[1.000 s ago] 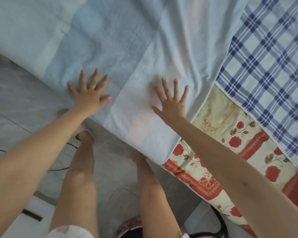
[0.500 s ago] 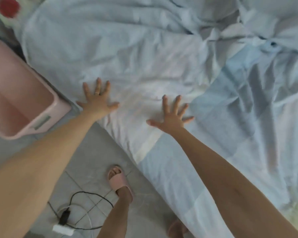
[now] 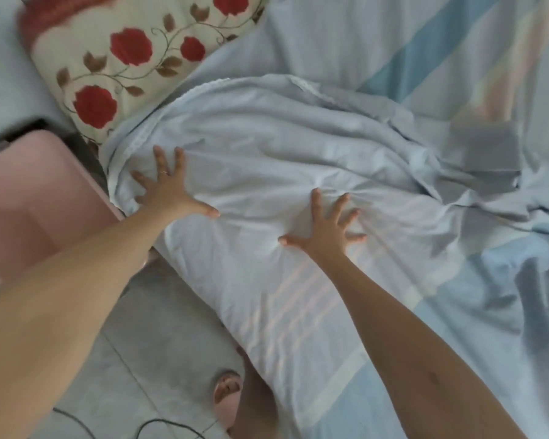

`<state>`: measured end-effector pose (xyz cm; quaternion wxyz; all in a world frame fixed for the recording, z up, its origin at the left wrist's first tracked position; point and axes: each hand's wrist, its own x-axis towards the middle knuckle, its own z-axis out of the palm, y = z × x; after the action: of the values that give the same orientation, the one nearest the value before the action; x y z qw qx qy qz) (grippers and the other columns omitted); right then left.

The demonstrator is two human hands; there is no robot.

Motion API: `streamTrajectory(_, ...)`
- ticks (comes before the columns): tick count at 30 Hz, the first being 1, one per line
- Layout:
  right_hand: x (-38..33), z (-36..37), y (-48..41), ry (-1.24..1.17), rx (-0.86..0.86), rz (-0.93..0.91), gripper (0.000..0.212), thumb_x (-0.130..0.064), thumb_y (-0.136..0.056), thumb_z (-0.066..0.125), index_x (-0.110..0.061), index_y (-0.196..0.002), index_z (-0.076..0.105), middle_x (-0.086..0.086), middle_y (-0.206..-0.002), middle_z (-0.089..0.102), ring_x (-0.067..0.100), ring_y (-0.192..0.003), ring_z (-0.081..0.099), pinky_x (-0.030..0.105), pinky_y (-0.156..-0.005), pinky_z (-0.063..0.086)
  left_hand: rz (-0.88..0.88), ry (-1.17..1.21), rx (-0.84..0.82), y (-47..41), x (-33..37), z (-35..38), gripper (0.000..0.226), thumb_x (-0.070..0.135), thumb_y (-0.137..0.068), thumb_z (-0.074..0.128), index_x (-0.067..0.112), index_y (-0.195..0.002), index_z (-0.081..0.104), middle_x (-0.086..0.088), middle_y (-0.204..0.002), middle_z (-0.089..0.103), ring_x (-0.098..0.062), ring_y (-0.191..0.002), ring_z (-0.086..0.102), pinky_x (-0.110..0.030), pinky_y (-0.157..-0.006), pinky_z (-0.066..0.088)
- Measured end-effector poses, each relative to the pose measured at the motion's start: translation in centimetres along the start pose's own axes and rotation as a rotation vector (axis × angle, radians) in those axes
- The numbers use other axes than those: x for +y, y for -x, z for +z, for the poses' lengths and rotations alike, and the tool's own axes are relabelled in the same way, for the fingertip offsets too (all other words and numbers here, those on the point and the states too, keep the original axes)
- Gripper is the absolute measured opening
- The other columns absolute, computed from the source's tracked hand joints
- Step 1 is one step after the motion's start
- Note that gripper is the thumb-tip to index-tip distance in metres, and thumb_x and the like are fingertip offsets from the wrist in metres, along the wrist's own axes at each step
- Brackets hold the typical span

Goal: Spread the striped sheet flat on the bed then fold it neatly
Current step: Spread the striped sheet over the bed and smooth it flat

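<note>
Both hands lie flat on the rumpled sheet (image 3: 298, 172), fingers spread, gripping nothing: left hand (image 3: 167, 193) near the bed edge, right hand (image 3: 327, 231) beside it.

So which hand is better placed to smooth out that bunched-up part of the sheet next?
Probably the right hand: it lies flat on the striped sheet just beside the bunched folds. The left hand presses near the sheet's edge, farther off.

Left hand (image 3: 168, 191) and right hand (image 3: 325, 231) press flat on the rumpled striped sheet (image 3: 298, 172).
</note>
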<state>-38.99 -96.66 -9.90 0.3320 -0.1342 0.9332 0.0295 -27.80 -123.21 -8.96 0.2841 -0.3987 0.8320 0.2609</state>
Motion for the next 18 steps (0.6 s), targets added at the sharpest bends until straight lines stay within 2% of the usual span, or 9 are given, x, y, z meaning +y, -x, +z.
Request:
streamTrajectory(4, -1.0, -1.4, 0.3, 0.067, -0.069, 0.043, 0.132, -0.082, -0.054, 0.064, -0.041, -0.145, -0.023, 0.021, -0.151, -0.032, 0.053, -0.137, -0.018, 0.079, -0.096, 0.014, 0.041, -0.101, -0.019, -0.5, -0.2, -1.0, 0.143, 0.069, -0.053, 0.077, 0.030, -0.146, -0.025, -0.012, -0.152, -0.032, -0.041, -0.142, -0.017, -0.062, -0.112, -0.003)
streamTrajectory(8, -1.2, -3.0, 0.7, 0.142, -0.161, 0.039, 0.129, -0.075, -0.061, 0.066, -0.037, -0.146, -0.023, 0.025, -0.150, -0.029, 0.055, -0.138, -0.013, 0.072, -0.100, 0.022, 0.030, -0.115, -0.024, -0.3, -0.1, -1.6, 0.131, 0.065, -0.063, 0.073, 0.027, -0.149, -0.019, -0.014, -0.154, -0.027, -0.041, -0.143, -0.012, -0.061, -0.113, -0.002)
streamTrajectory(10, -1.3, -4.4, 0.4, 0.189, -0.243, 0.045, 0.122, -0.071, -0.069, 0.065, -0.036, -0.146, -0.024, 0.028, -0.150, -0.027, 0.054, -0.139, -0.008, 0.065, -0.103, 0.027, 0.033, -0.077, 0.014, -0.2, 0.0, -1.9, 0.116, 0.063, -0.070, 0.070, 0.030, -0.151, -0.007, -0.012, -0.157, -0.017, -0.044, -0.143, -0.004, -0.061, -0.113, 0.005)
streamTrajectory(11, -1.5, -5.1, 0.2, 0.200, -0.287, 0.050, 0.116, -0.069, -0.074, 0.062, -0.035, -0.147, -0.021, 0.028, -0.152, -0.023, 0.052, -0.140, -0.003, 0.061, -0.104, 0.029, 0.020, -0.038, 0.072, 0.0, -0.1, -2.2, 0.103, 0.060, -0.074, 0.067, 0.030, -0.151, 0.005, -0.011, -0.158, -0.007, -0.044, -0.142, 0.004, -0.060, -0.111, 0.012)
streamTrajectory(12, -1.8, -6.1, -0.2, 0.202, -0.322, 0.047, 0.106, -0.065, -0.080, 0.059, -0.033, -0.150, -0.014, 0.027, -0.154, -0.014, 0.048, -0.142, 0.005, 0.056, -0.105, 0.031, -0.005, 0.019, 0.156, 0.0, -0.3, -2.7, 0.088, 0.056, -0.079, 0.065, 0.028, -0.148, 0.019, -0.012, -0.158, 0.005, -0.044, -0.140, 0.012, -0.059, -0.109, 0.020)
streamTrajectory(14, -2.7, -8.7, -1.2, 0.182, -0.284, 0.009, 0.072, -0.054, -0.093, 0.047, -0.023, -0.151, 0.019, 0.017, -0.153, 0.025, 0.035, -0.139, 0.029, 0.044, -0.103, 0.036, -0.064, 0.125, 0.348, -0.2, -0.4, -3.9, 0.064, 0.044, -0.087, 0.061, 0.018, -0.139, 0.035, -0.017, -0.151, 0.020, -0.042, -0.133, 0.024, -0.056, -0.104, 0.031)
streamTrajectory(16, -4.9, -11.3, -2.7, 0.125, -0.066, -0.063, 0.041, -0.039, -0.099, 0.039, -0.016, -0.131, 0.051, 0.008, -0.131, 0.056, 0.026, -0.122, 0.051, 0.034, -0.092, 0.042, -0.094, 0.162, 0.518, -1.4, -1.4, -5.4, 0.055, 0.034, -0.089, 0.060, 0.009, -0.134, 0.039, -0.022, -0.146, 0.027, -0.043, -0.129, 0.029, -0.052, -0.102, 0.032)
streamTrajectory(18, -8.3, -13.3, -4.3, -0.018, 0.124, -0.196, 0.028, -0.026, -0.100, 0.039, -0.014, -0.113, 0.060, 0.007, -0.110, 0.064, 0.027, -0.102, 0.060, 0.032, -0.075, 0.042, -0.074, 0.149, 0.598, -2.9, -2.6, -6.4, 0.048, 0.030, -0.091, 0.057, 0.007, -0.131, 0.043, -0.022, -0.139, 0.037, -0.042, -0.125, 0.034, -0.050, -0.099, 0.032)
